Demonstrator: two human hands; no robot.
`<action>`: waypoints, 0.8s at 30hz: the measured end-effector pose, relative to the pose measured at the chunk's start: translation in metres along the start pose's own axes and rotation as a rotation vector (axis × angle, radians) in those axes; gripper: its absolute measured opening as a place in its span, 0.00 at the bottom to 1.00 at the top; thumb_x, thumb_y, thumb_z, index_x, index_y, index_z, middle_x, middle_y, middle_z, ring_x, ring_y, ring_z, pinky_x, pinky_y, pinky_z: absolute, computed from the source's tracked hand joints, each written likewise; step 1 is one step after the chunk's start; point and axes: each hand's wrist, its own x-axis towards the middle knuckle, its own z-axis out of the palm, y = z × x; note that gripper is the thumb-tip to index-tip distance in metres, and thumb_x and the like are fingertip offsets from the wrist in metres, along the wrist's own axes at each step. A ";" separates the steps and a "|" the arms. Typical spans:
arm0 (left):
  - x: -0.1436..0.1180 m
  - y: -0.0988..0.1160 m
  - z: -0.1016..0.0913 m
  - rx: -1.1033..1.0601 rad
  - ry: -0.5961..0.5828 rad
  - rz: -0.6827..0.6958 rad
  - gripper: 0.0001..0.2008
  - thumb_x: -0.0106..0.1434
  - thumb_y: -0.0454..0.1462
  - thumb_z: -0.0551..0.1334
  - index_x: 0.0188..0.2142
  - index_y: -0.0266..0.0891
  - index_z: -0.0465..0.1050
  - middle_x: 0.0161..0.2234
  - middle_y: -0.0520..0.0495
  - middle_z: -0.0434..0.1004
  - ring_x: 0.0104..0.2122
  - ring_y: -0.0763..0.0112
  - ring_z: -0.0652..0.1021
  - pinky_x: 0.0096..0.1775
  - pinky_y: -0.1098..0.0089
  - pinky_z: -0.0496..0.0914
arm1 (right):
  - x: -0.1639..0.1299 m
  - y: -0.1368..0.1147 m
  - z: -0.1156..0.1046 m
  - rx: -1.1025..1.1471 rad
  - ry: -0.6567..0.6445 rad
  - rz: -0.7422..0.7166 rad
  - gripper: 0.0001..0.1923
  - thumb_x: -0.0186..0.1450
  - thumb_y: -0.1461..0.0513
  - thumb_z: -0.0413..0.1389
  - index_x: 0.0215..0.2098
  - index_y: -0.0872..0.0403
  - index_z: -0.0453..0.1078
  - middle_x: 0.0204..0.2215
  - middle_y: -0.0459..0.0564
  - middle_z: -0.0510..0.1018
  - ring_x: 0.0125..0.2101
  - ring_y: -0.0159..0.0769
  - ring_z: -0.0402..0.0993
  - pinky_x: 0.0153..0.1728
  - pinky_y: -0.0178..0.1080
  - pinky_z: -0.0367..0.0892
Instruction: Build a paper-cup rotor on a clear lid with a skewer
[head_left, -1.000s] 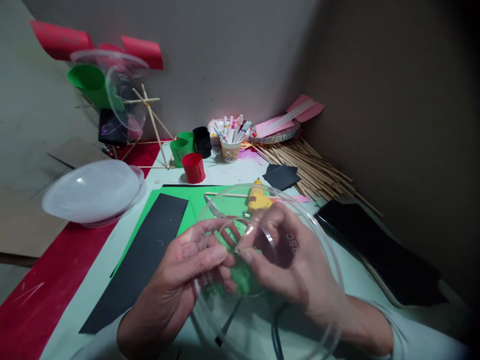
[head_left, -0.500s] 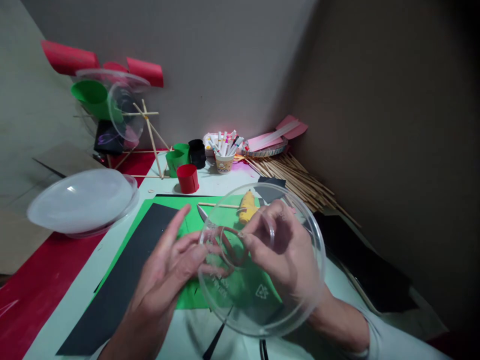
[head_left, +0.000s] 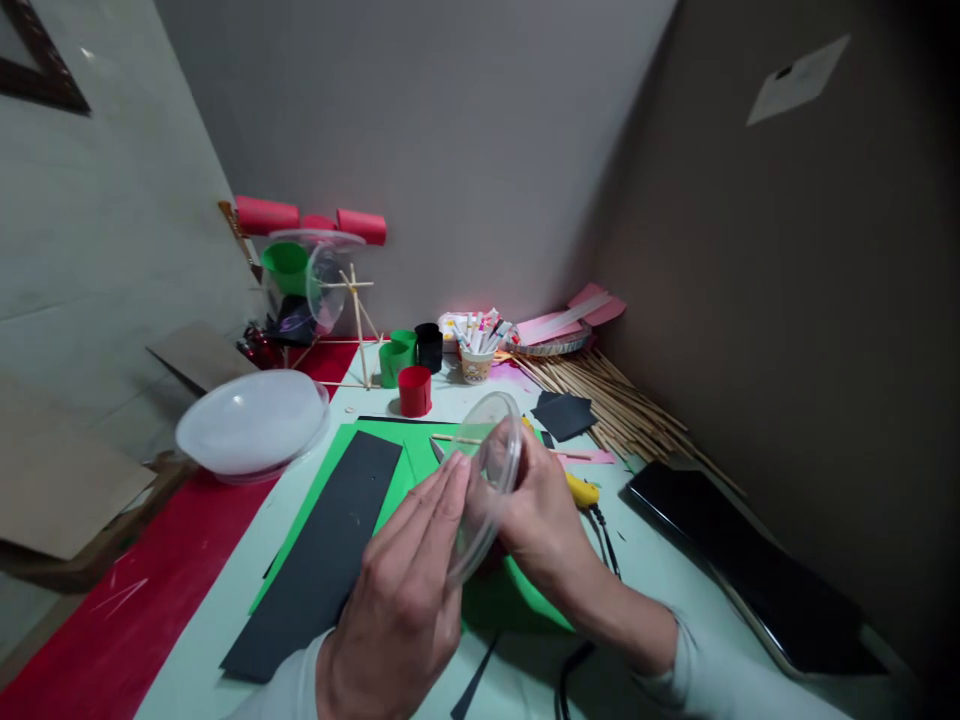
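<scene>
A clear round plastic lid [head_left: 480, 522] is up in the air over the bright green paper sheet [head_left: 517, 597], tipped almost on its edge between the two hands. The right hand [head_left: 536, 500] has its fingers bent and holds the lid from the right side. The left hand [head_left: 412, 575] has its fingers straight and close together against the other side, but its thumb is hidden, so I can't tell if it grips the lid or just leans on it. The lid looks thin and slippery, so it could slide away if the right fingers get loose. If both hands push too hard, it could bend or crack. Just past the right hand lies a yellow glue gun [head_left: 583, 490], partly hidden, with a thin black cord [head_left: 602, 530] close by the right arm. If the sleeve catches that cord, the gun could get pulled along, and a hot tip could hurt a finger. A dropped lid could also hit the long black paper strip [head_left: 322, 560] on the left and push it crooked.
</scene>
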 end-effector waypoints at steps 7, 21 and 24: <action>0.026 0.004 -0.034 -0.423 -0.096 -0.620 0.20 0.70 0.32 0.57 0.57 0.43 0.79 0.50 0.41 0.85 0.49 0.52 0.83 0.54 0.59 0.74 | 0.014 0.013 0.020 -0.323 -0.098 -0.544 0.15 0.58 0.74 0.50 0.28 0.49 0.52 0.25 0.42 0.61 0.29 0.36 0.55 0.31 0.39 0.53; 0.037 -0.015 -0.063 -1.338 -0.042 -1.135 0.22 0.61 0.34 0.69 0.56 0.38 0.78 0.52 0.41 0.84 0.55 0.53 0.81 0.46 0.65 0.81 | 0.017 0.004 -0.001 -0.422 -0.188 -0.823 0.13 0.71 0.75 0.49 0.37 0.51 0.61 0.31 0.48 0.74 0.32 0.35 0.65 0.36 0.39 0.64; 0.038 -0.014 -0.064 -1.388 -0.052 -1.160 0.18 0.62 0.34 0.70 0.53 0.38 0.81 0.53 0.41 0.83 0.55 0.49 0.80 0.46 0.62 0.82 | 0.011 0.006 -0.009 -0.354 -0.136 -0.745 0.12 0.70 0.75 0.55 0.43 0.52 0.64 0.35 0.48 0.78 0.36 0.34 0.70 0.39 0.38 0.69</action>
